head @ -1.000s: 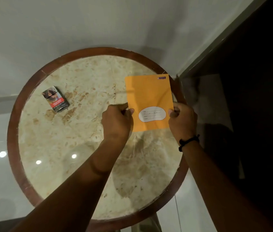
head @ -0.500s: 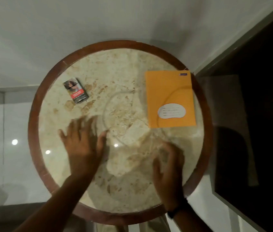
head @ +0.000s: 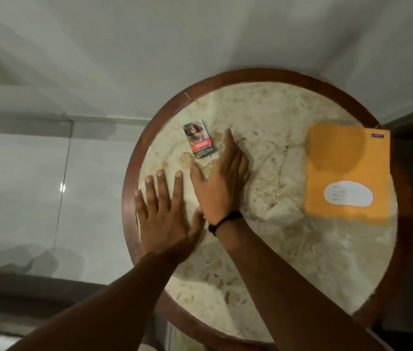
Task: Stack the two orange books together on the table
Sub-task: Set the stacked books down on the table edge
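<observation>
With both hands off the books, the stacking step looks done or nearly so: only one orange cover shows, at the right of the frame, so a second book, if there, would lie hidden under it. A faint offset along the lower edge hints at two layers, too blurred to be sure

- Books (head: 347,171): flat on the bench (head: 276,115) at its right rim, upper right corner reaching over the wooden border
- Left hand (head: 163,216): fingers spread wide, palm down, empty, lower left of the bench at its rim
- Right hand (head: 222,181): flat, fingers together, empty, mid-frame, black band on the wrist; its tips lie just beside the pack (head: 200,138)
- Both hands well apart from the books

Next move, as I judge it: check that the edges sit square, and nudge the pile inward from the rim if it overhangs

Writing: white oval name label low on the cover, ruled lines, text too small to read. Small dark brand tag at the cover's top right, unreadable. Pack bears a photo and a red band, wording not legible
</observation>
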